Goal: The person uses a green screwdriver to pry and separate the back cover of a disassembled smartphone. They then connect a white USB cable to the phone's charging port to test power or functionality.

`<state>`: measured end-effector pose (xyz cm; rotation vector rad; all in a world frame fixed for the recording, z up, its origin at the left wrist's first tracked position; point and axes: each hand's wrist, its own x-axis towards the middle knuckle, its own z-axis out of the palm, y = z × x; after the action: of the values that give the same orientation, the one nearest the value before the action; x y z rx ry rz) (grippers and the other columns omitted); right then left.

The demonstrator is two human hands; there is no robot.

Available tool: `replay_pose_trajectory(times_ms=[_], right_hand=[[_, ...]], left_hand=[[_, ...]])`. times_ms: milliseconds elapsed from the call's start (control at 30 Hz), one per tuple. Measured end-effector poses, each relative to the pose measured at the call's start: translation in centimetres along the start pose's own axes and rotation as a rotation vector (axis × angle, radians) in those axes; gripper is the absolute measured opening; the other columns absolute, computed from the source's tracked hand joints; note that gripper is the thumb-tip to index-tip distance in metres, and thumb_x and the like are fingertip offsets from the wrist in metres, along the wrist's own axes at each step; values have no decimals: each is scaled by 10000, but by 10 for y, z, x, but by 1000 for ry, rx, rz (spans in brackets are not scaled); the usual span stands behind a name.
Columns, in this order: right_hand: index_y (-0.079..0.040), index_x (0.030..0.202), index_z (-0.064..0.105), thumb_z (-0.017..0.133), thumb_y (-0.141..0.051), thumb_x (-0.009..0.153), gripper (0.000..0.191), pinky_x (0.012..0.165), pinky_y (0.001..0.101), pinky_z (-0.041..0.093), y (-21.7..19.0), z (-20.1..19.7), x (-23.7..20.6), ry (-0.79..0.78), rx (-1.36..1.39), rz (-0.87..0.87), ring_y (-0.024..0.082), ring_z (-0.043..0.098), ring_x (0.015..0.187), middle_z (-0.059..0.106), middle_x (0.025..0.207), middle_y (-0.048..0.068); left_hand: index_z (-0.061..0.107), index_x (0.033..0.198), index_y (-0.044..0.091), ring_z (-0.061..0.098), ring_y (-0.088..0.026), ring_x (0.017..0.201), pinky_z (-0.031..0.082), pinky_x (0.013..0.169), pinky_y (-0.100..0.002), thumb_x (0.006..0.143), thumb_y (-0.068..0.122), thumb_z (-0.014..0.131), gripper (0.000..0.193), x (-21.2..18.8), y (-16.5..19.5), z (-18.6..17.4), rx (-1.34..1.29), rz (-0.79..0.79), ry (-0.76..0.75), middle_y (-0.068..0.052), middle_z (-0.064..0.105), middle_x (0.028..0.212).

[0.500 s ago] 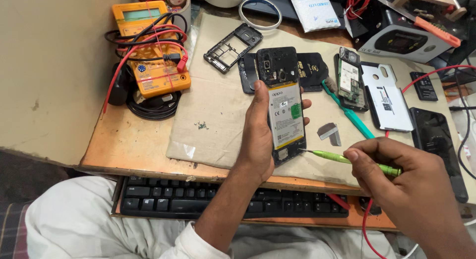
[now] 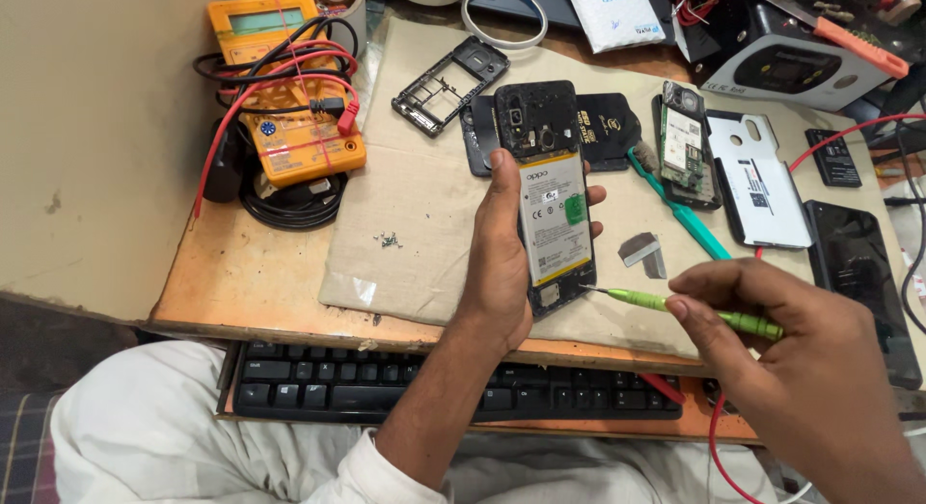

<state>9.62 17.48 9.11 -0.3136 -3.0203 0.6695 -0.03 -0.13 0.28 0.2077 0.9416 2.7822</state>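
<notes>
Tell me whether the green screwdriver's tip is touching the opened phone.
Touching. The head view shows the green screwdriver in the right hand, its metal tip meeting the lower edge of the opened phone held by the left hand.

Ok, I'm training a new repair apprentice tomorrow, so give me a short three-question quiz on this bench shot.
1. True or false: the left hand holds the opened phone with its battery showing.
2. What does the right hand hold? A) teal brush B) green screwdriver C) roll of tape
3. Where does the screwdriver's tip point: at the phone's top or bottom end?

Key: 1 true. 2 B. 3 bottom end, by the lower right corner; whether it touches cannot be told.
</notes>
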Motion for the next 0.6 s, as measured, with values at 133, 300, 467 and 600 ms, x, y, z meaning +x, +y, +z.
replay_pose_trajectory(times_ms=[133, 300, 467, 600], right_hand=[[8, 1044, 739, 753, -163, 872, 243, 749, 311, 586, 2, 0, 5, 17, 166, -76, 128, 764, 863, 723, 963, 94], [-13, 1038, 752, 769, -225, 873, 270, 676, 317, 617, -21, -3, 3, 56, 49, -59, 142, 775, 785, 740, 888, 88], [-106, 1037, 828, 630, -373, 1032, 332, 604, 379, 561, -38, -7, 2, -238, -453, 269, 292, 701, 580, 735, 671, 178], [-90, 1001, 783, 737, -365, 940, 286, 592, 373, 559, -34, -9, 2, -136, -325, 26, 247, 705, 585, 747, 750, 95]], left_hand=[[512, 1397, 1, 664, -258, 1152, 598, 926, -438, 1033, 647, 316, 767, 0, 0, 0, 0, 2, -2, -176, 629, 1261], [518, 1388, -3, 666, -259, 1154, 597, 934, -440, 1038, 649, 308, 769, 0, 0, 0, 11, 8, -7, -177, 632, 1255], [517, 1389, 10, 666, -262, 1169, 595, 951, -443, 1026, 651, 303, 767, 0, 0, 0, 23, 1, -4, -165, 628, 1266], [521, 1391, 11, 661, -264, 1167, 589, 956, -441, 1025, 665, 301, 781, -1, 0, 0, 25, -11, 4, -165, 624, 1270]])
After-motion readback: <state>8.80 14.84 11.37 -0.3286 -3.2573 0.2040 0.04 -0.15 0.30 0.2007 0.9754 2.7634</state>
